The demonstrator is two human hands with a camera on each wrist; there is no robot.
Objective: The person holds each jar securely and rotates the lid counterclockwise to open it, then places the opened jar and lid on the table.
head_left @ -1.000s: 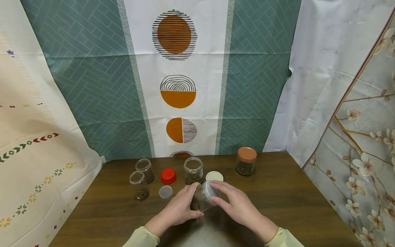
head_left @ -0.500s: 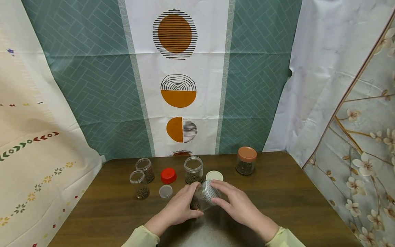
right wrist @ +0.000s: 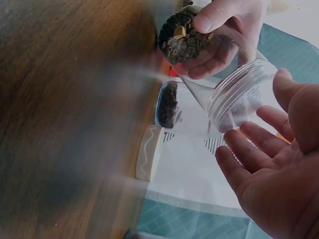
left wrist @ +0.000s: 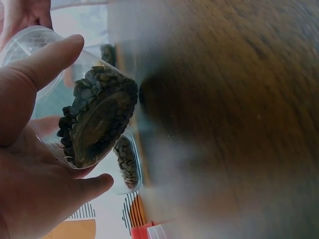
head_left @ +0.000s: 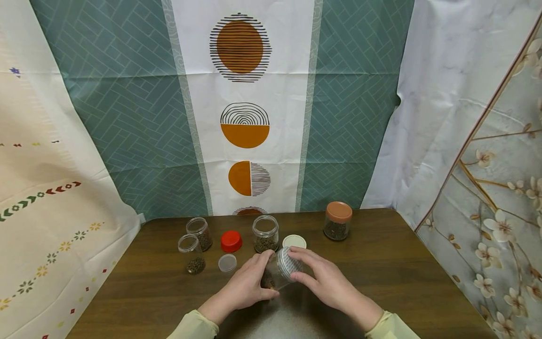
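Observation:
My left hand point(head_left: 250, 284) grips a clear jar point(head_left: 274, 273) by its side, thumb on one side and fingers on the other. The jar tilts to the right, low over the table. Dark brown pellets point(left wrist: 94, 112) are heaped at its bottom, with one yellowish piece point(right wrist: 180, 32) among them. A clear lid with a grid pattern point(head_left: 291, 263) faces right at the mouth. My right hand point(head_left: 318, 278) holds the lid at its edge, thumb at one side and fingers spread at the other. In the right wrist view the threaded rim point(right wrist: 224, 94) lies between thumb and fingers.
Behind the hands stand an open jar point(head_left: 265, 234) and a pale lid point(head_left: 294, 242). Two open jars, one nearer point(head_left: 192, 254) and one behind point(head_left: 199, 234), stand left by a red lid point(head_left: 231, 241) and a translucent lid point(head_left: 227, 263). An orange-lidded jar point(head_left: 338, 221) stands back right.

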